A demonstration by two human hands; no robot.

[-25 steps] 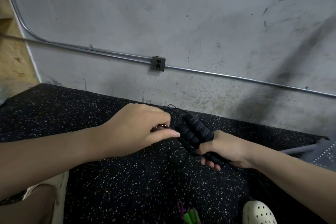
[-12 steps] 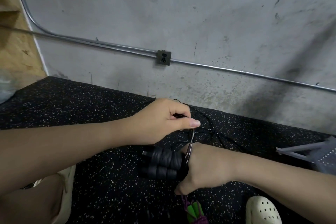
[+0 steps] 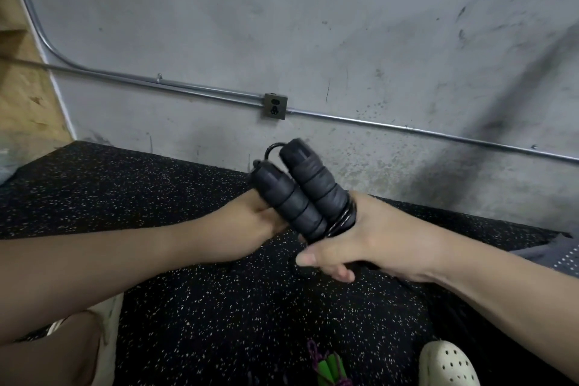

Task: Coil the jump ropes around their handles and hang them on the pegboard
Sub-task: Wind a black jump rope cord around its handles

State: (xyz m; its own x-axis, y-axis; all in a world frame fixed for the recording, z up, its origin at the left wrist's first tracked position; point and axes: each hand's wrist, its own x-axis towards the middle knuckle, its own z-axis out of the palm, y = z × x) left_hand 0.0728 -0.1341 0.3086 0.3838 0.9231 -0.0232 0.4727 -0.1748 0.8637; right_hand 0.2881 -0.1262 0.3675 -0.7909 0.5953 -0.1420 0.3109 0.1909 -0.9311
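Two black ribbed jump rope handles [image 3: 300, 194] stand side by side, tilted up and to the left, above the speckled black floor mat [image 3: 194, 307]. My right hand [image 3: 354, 238] grips their lower ends, where several turns of thin black rope [image 3: 343, 218] wrap around them. A short rope loop [image 3: 273, 149] sticks out at the top of the handles. My left hand [image 3: 250, 222] lies behind the handles on their left side, its fingers hidden by them. What it holds is not visible.
A second jump rope with green handles and purple cord [image 3: 329, 370] lies on the mat at the bottom edge. A white perforated clog [image 3: 448, 365] is at the bottom right. A grey concrete wall with a metal conduit [image 3: 407, 131] and an outlet box [image 3: 275, 106] stands behind.
The right hand has swung the handles from lying low and horizontal up to a raised tilt. The left hand has dropped from above the right wrist to behind the handles.
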